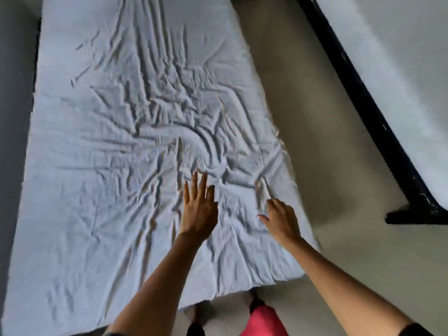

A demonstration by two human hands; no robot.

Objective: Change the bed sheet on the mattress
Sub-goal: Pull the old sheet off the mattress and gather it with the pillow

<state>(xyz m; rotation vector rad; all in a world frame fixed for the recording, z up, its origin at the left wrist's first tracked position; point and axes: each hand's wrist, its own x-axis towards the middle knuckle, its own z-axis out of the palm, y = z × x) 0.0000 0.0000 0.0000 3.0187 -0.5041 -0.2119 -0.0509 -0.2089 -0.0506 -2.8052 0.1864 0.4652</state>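
Bed sheet wrinkled, covering mattress beneath. Left hand flat on sheet's near part, fingers spread straight. Right hand beside, fingers blurred, state unclear. Risk: hard smoothing drags sheet off near corner.

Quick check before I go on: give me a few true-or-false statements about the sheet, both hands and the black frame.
1. The sheet lies smooth. False: it is creased nearly all over.
2. The left hand has its fingers straight, over the sheet. True.
3. The black frame stands to the left of the sheet. False: it is on the right, across a strip of floor.
4. The right hand is over the sheet, near its right edge. True.
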